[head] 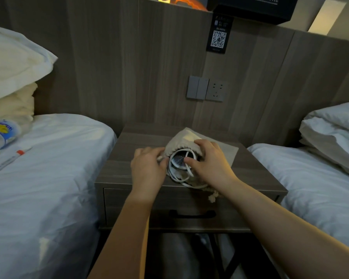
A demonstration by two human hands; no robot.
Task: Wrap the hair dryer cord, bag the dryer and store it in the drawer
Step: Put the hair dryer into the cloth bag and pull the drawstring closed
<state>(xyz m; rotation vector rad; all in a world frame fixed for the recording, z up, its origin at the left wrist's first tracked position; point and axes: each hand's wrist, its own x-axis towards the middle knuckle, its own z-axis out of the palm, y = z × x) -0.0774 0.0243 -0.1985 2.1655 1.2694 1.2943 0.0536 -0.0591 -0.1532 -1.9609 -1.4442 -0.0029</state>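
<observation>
The grey wooden counter (129, 174) carries a beige drawstring cloth bag (184, 140) holding the white hair dryer (179, 160), grille end exposed. White cord (186, 183) loops spill out at 6 o'clock. The left hand (148, 168) pinches the bag rim at 9 o'clock; the right hand (209, 160) closes on it at 3 o'clock.

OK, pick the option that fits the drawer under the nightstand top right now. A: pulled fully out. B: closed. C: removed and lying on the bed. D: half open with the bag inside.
B: the drawer front sits flush in the nightstand, while the bag with the hair dryer lies on top between the left hand and right hand.
</observation>
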